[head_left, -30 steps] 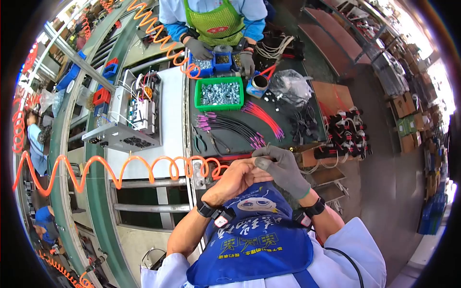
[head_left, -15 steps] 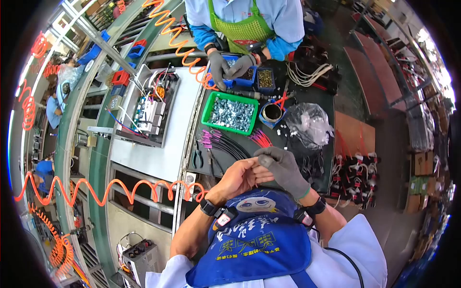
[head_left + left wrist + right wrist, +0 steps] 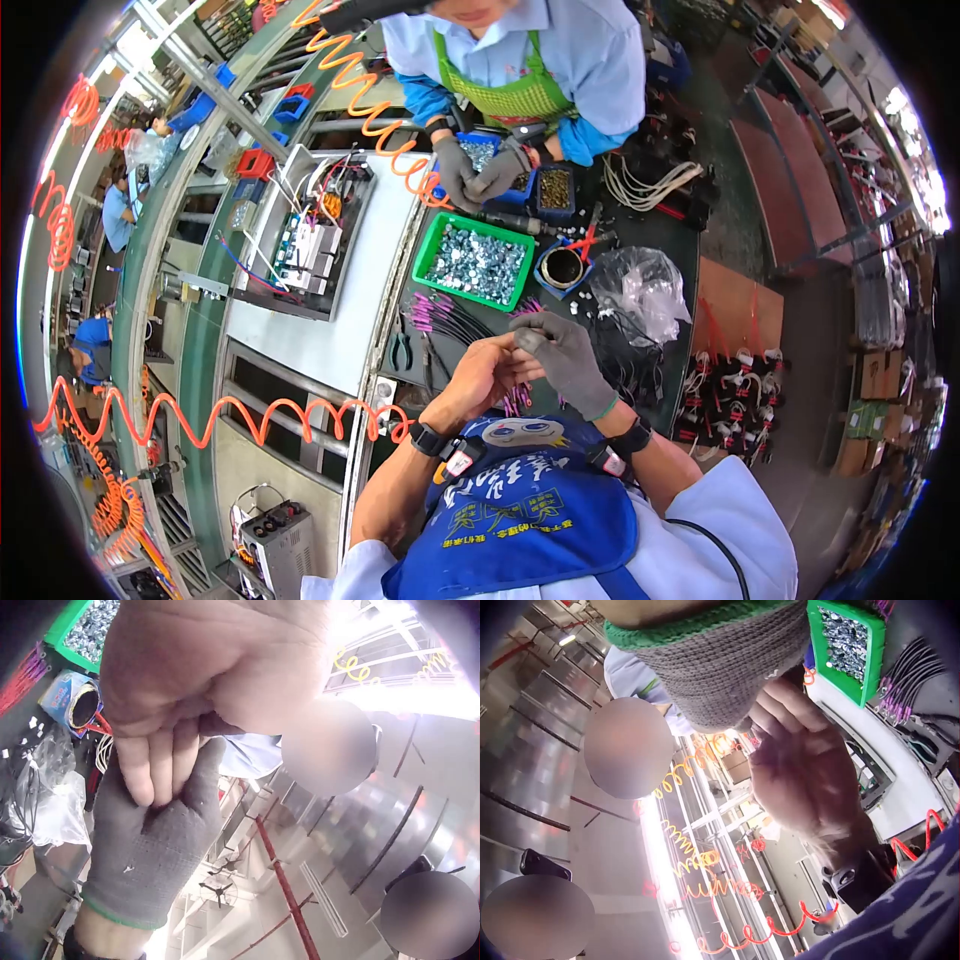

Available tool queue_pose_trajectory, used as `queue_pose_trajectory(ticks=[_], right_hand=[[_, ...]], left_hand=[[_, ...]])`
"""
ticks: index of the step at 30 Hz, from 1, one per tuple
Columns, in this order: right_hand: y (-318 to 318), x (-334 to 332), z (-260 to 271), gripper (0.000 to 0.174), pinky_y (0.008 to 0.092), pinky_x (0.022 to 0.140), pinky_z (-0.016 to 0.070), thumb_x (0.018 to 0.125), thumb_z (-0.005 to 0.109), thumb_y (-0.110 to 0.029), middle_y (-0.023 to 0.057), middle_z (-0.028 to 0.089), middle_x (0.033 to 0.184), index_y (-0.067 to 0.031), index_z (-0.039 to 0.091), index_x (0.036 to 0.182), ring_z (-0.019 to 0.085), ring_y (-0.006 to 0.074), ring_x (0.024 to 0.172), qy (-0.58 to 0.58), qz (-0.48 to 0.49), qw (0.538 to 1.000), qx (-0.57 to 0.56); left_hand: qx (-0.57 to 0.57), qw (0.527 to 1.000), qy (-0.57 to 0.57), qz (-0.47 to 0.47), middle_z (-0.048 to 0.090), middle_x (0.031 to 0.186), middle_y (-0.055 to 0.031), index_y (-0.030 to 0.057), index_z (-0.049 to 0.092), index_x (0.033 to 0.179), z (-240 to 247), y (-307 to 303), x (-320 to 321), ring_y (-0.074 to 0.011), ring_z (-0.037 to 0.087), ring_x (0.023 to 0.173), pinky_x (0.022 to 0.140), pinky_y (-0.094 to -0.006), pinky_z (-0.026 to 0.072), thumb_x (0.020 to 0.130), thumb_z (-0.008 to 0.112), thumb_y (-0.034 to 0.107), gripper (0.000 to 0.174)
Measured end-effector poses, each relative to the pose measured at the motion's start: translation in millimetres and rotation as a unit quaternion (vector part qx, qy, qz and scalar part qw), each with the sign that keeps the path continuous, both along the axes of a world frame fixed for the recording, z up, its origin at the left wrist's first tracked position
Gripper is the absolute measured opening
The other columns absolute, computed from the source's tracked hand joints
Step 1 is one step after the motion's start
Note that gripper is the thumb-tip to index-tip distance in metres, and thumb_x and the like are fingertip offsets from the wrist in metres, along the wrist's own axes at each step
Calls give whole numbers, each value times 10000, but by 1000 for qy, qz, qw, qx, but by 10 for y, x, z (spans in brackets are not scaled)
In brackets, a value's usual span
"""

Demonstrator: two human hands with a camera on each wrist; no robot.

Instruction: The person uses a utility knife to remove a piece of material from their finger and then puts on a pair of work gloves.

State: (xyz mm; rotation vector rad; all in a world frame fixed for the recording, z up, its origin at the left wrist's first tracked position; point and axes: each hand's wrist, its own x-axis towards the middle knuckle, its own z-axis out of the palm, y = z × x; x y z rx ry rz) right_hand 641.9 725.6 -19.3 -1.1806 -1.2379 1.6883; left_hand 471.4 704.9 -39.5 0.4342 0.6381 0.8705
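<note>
My bare left hand (image 3: pixel 478 374) and my right hand (image 3: pixel 570 368), in a grey knit glove with a green cuff, meet in front of my apron. In the left wrist view the bare fingers (image 3: pixel 160 766) reach nearly straight into the glove's palm (image 3: pixel 154 851). The gloved fingers bend over the bare fingertips and hold them. Seen from the right wrist, the left palm (image 3: pixel 810 776) faces the camera, its fingertips hidden behind the glove. No part or tool shows between the hands. Beyond them lie black cables with purple ends (image 3: pixel 440 318).
A green bin (image 3: pixel 478 262) of metal parts, pliers (image 3: pixel 401 350), a round can (image 3: pixel 562 266) and a plastic bag (image 3: pixel 640 290) are on the dark bench. Across it, another person's gloved hands (image 3: pixel 478 172) are over blue bins. An orange coiled hose (image 3: pixel 230 405) hangs at left.
My head view has shifted, so the bench contents sit elsewhere in frame. My hands stay together. The person across has brought their gloved hands together over the blue bins.
</note>
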Motion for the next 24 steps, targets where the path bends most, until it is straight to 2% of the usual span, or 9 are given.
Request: queue_pose_trajectory(ticks=[1, 2, 3, 4, 6, 8, 9, 13, 24], right_hand=[[48, 0, -29, 278, 259, 780, 545, 994, 634, -209, 44, 709, 986, 6, 685, 1162, 653, 88, 896, 6, 0, 1000, -4], [99, -19, -48, 280, 258, 778, 549, 994, 632, -210, 46, 710, 987, 6, 684, 1165, 660, 92, 895, 11, 0, 1000, -9], [141, -52, 109, 275, 254, 761, 558, 997, 626, -218, 44, 704, 977, 2, 692, 1150, 666, 94, 885, 50, -4, 993, -108], [205, -77, 68, 272, 252, 756, 558, 997, 624, -219, 43, 703, 973, 1, 694, 1142, 665, 92, 882, 20, 0, 998, -61], [337, -115, -21, 267, 249, 745, 558, 998, 622, -222, 42, 700, 965, 0, 700, 1125, 662, 87, 878, -41, 8, 999, 33], [430, -178, 9, 259, 248, 742, 552, 997, 618, -219, 39, 702, 962, -1, 706, 1105, 649, 85, 862, -30, 10, 999, 6], [481, -197, -54, 260, 248, 745, 550, 997, 618, -220, 40, 703, 962, -1, 706, 1105, 648, 86, 861, -34, 12, 999, 13], [661, -240, -140, 270, 254, 753, 537, 995, 619, -231, 46, 702, 957, 3, 706, 1099, 641, 89, 861, -73, 27, 995, 68], [912, -324, -191, 277, 263, 765, 529, 992, 623, -237, 45, 692, 941, 15, 702, 1075, 632, 91, 871, -64, 27, 996, 57]], left_hand=[[2, 999, -28, -20, 558, 1429, -242, -110, 471, 1415, -22, 44, -56, -324, 599, 1287, 1131, -451, 464, 913, 389, -19, 517], [16, 998, -58, -22, 545, 1439, -247, -117, 440, 1436, -19, 82, -90, -334, 579, 1309, 1154, -456, 440, 889, 388, -17, 558], [29, 995, -89, -24, 532, 1449, -251, -125, 410, 1456, 2, 114, -105, -344, 558, 1332, 1178, -460, 416, 865, 387, -15, 602], [41, 992, -119, -27, 519, 1459, -256, -132, 380, 1476, 6, 149, -132, -355, 538, 1355, 1201, -465, 392, 841, 386, -13, 646], [32, 982, -180, -43, 488, 1503, -257, -105, 381, 1500, -121, 248, -220, -376, 490, 1397, 1225, -498, 332, 837, 483, 124, 708], [-1, 958, -282, -51, 469, 1521, -266, -96, 389, 1503, -185, 361, -292, -384, 468, 1414, 1227, -509, 312, 852, 510, 215, 731], [15, 965, -258, -53, 451, 1533, -283, -93, 398, 1504, -217, 403, -306, -403, 435, 1435, 1231, -529, 272, 863, 507, 360, 792], [1, 959, -278, -45, 429, 1546, -295, -97, 397, 1506, -281, 552, -375, -418, 413, 1447, 1237, -543, 241, 875, 467, 407, 810], [4, 955, -291, -59, 414, 1558, -292, -74, 368, 1534, -413, 811, -482, -409, 380, 1472, 1249, -564, 183, 914, 405, 556, 885]])
